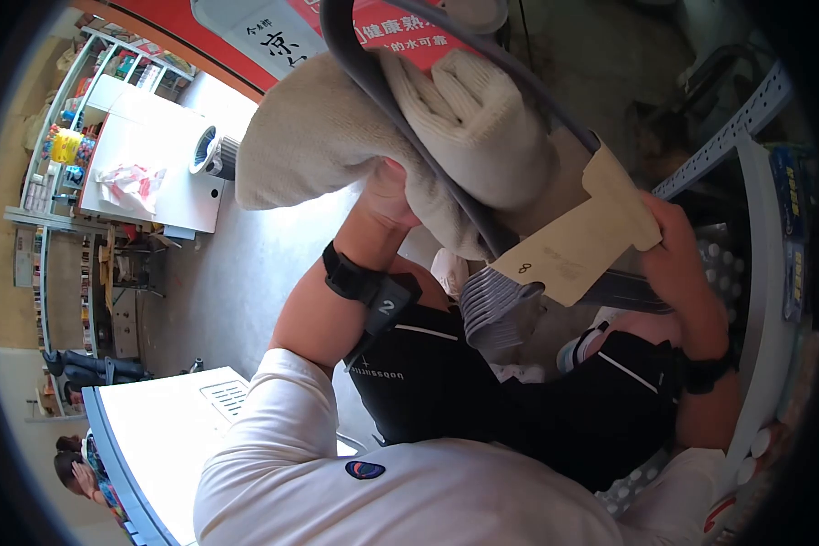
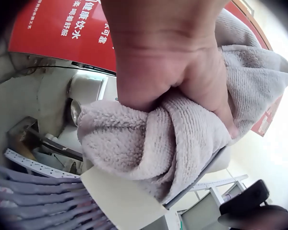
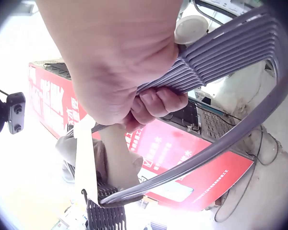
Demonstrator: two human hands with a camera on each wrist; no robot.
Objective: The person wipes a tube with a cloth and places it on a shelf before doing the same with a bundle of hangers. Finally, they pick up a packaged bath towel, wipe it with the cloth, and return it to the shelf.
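My left hand grips a thick beige-grey towel, its fingers partly sunk in the folds. In the left wrist view the towel is bunched below the palm and lies against a pale card sleeve. A stack of grey plastic hangers is nested together, with the card wrapped around its middle. My right hand holds the stack at the card's right end. In the right wrist view its fingers curl round the hanger bars. One long hanger bar passes in front of the towel.
Red boxes with white print stand ahead. A perforated metal shelf post rises close on the right. On the left are a white table, a bin and a white desk, with another person beyond it.
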